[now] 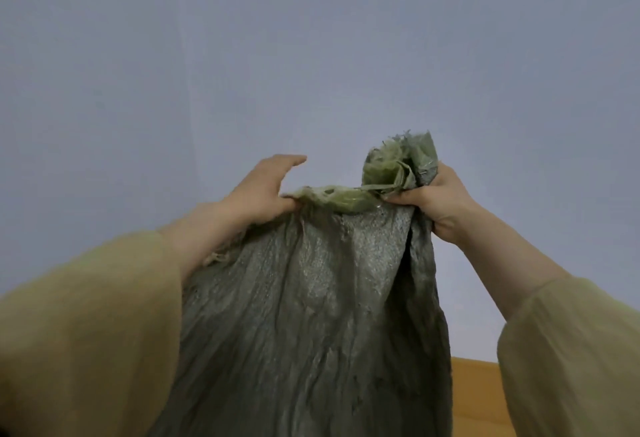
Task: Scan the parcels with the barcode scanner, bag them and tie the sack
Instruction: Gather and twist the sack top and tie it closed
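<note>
A grey-green woven sack (pixel 311 298) hangs raised in front of me, filling the lower middle of the head view. Its frayed top edge is bunched between my hands. My right hand (pixel 436 204) grips the gathered right corner of the mouth, with a crumpled tuft sticking up above the fist. My left hand (pixel 263 191) holds the left end of the rim with its thumb, while its fingers stretch out straight above the cloth. No parcels or scanner are in view; whatever is inside the sack is hidden.
A plain pale blue-grey wall (pixel 311 56) fills the background. A strip of orange-brown wooden surface (pixel 474 398) shows at the lower right behind the sack. My loose olive sleeves (pixel 86 332) cover both forearms.
</note>
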{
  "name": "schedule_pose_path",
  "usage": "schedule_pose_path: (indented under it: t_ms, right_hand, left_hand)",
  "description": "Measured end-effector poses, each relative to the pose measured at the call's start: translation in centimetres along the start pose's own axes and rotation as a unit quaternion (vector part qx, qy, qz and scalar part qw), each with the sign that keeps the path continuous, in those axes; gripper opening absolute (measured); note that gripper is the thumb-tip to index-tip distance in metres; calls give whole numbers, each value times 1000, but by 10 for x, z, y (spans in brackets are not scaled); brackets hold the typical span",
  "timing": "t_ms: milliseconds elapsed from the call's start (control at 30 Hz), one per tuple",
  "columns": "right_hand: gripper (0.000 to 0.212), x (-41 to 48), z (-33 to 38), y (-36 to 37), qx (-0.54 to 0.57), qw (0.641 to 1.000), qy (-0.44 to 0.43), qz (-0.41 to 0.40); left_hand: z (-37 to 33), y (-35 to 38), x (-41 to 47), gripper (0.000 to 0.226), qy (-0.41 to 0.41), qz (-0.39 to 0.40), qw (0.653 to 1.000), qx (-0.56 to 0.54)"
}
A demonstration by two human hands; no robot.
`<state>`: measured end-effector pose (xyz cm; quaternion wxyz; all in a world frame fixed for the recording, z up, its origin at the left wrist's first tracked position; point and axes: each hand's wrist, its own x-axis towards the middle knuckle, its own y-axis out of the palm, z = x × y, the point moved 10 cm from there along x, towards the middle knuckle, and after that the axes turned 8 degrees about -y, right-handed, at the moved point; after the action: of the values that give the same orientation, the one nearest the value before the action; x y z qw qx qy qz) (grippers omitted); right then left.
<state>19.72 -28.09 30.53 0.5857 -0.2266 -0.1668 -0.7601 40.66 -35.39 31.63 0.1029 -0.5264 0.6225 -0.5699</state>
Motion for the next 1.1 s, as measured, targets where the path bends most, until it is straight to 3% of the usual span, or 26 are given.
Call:
schedule_pose_path:
  t_ms: [67, 100, 133, 200, 233, 300, 400, 467, 533, 633, 733, 767, 833, 900, 967, 1033, 1100]
  right_hand:
    - [42, -4, 3, 7, 4, 999, -3, 39]
    - [41, -6, 5, 8, 7, 998, -4, 55]
    - [42, -8, 5, 6, 16, 998, -1, 68]
    - [41, -12, 5, 3, 42, 995, 21, 90]
    - [39, -14, 4, 1, 57, 993, 37, 93]
    - [34, -13, -1, -10, 72, 993, 64, 70]
    - [25, -5, -10, -24, 51, 995, 91, 0]
    - [26, 1, -13, -28, -19, 996, 82, -36]
    - [37, 7, -13, -32, -113, 990, 53, -69]
    - [74, 12, -5, -27, -215, 973, 1, -81]
    - [79, 5, 0, 1, -281, 958, -39, -41]
    - [79, 2, -3, 11, -246, 968, -35, -27]
    - [86, -5, -20, 38, -51, 997, 22, 46]
    - [96, -12, -36, 67, 103, 982, 81, 139]
    - [123, -13, -46, 82, 71, 978, 90, 175]
    - [144, -11, -55, 89, -14, 987, 86, 135]
    - [133, -9, -55, 92, -47, 993, 58, 94]
  left_hand:
    - [-1, 25, 7, 94, -13, 158, 986, 43]
    - [0, 35, 7, 94, -23, 220, 974, 49]
    - [0, 43, 5, 82, -38, 266, 962, 46]
    - [1, 49, 1, 31, -59, 310, 948, 31]
    - [-3, 46, 0, 16, -54, 312, 948, 24]
    - [-9, 30, 3, 32, -43, 309, 950, 15]
    - [-18, -1, 8, 14, -58, 289, 954, -54]
    - [-26, -10, 6, 15, -51, 297, 949, -92]
    - [-29, -11, 6, 17, -56, 301, 944, -120]
    - [-34, 2, -5, 17, -50, 337, 937, -84]
    - [-38, 10, -7, 23, -48, 305, 949, -59]
    - [-38, 7, -3, 22, -52, 269, 959, -70]
    - [-38, 0, 5, 24, -52, 203, 974, -91]
    - [-39, -3, 7, 25, -43, 175, 979, -94]
    - [-41, -2, 5, 20, -35, 172, 980, -98]
    - [-46, 1, 2, 19, -33, 172, 980, -98]
    - [-49, 0, -3, 26, -38, 165, 980, -105]
